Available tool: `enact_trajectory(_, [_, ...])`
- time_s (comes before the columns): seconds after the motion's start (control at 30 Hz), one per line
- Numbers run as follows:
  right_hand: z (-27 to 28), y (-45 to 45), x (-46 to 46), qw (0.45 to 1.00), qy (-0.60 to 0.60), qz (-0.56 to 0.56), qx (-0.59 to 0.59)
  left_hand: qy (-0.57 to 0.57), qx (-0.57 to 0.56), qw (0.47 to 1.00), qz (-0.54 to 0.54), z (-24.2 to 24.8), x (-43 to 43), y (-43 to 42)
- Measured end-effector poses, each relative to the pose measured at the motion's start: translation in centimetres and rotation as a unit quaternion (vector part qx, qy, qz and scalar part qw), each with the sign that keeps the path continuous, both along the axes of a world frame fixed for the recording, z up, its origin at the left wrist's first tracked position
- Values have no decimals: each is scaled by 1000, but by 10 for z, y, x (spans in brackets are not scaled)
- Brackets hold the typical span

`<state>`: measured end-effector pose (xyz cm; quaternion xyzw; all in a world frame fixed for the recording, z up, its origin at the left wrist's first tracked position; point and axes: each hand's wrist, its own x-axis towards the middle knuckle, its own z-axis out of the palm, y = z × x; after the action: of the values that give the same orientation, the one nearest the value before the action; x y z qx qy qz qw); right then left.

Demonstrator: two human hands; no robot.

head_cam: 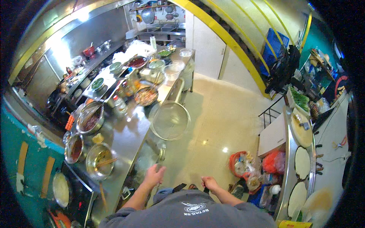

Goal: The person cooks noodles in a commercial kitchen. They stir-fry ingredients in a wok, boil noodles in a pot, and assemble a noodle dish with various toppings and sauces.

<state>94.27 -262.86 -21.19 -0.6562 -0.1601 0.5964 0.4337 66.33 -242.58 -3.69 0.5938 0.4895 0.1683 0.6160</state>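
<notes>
My left hand [154, 175] is curled around the handle of a large round wire-mesh strainer [170, 121]. The strainer's mesh is beyond the hand, over the metal worktop's edge and the floor. My right hand [210, 183] is in front of my body with its fingers curled; a small dark thing shows just below it, and whether it is gripped cannot be told. Left of my left hand, a steel bowl [99, 162] with wooden chopsticks [106, 162] in it stands on the worktop [125, 145].
Bowls of food [146, 96], bottles [120, 104] and trays crowd the worktop. At lower left is a round pan or griddle [61, 189]. Right, a counter holds pale round flatbreads [302, 163]; bags and a red basket [238, 164] are on the floor beside it.
</notes>
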Motion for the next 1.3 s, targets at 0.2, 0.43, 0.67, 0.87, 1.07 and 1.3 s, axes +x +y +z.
enact_trajectory(0.2, [16,35,136,977,-69,-186,-80,58,-105,971,-208,-53,187,79])
enact_trajectory(0.43, [-50,106,293,860,-480,106,-138,101,-17,947,-305,-73,375,241])
enact_trajectory(0.67, [-60,251,490,897,-351,61,-263,47,-61,934,-348,-49,607,444])
enact_trajectory(0.87, [-87,383,642,916,-291,9,-278,6,-150,945,-290,-62,800,586])
enact_trajectory(1.07, [-128,507,865,904,-283,110,-302,7,-201,960,-193,-86,966,724])
enact_trajectory(1.3, [-51,835,1234,737,-571,310,-184,-96,-233,968,6,-54,1102,891])
